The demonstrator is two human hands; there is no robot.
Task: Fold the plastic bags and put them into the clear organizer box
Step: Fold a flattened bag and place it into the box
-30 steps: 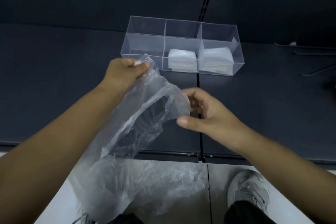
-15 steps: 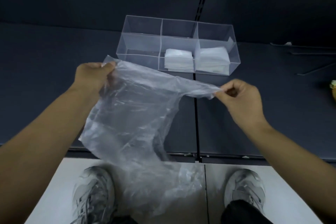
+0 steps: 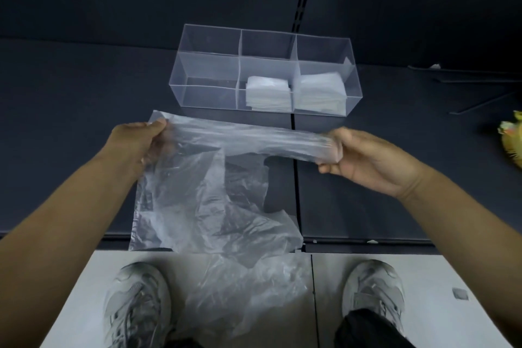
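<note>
The left hand (image 3: 138,144) and the right hand (image 3: 364,161), fingers curled, each pinch one end of a thin transparent plastic bag (image 3: 203,192), stretching its top edge taut above the dark tabletop (image 3: 70,110). Behind it stands the clear three-compartment organizer box (image 3: 209,70), with folded white bags (image 3: 268,93) in its middle and right compartments.

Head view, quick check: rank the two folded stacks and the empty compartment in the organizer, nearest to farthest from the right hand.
From the right hand, which grips the plastic bag:
1. Right-compartment stack, just beyond the hand.
2. Middle-compartment stack, further left.
3. Empty left compartment, at the far left end.
</note>
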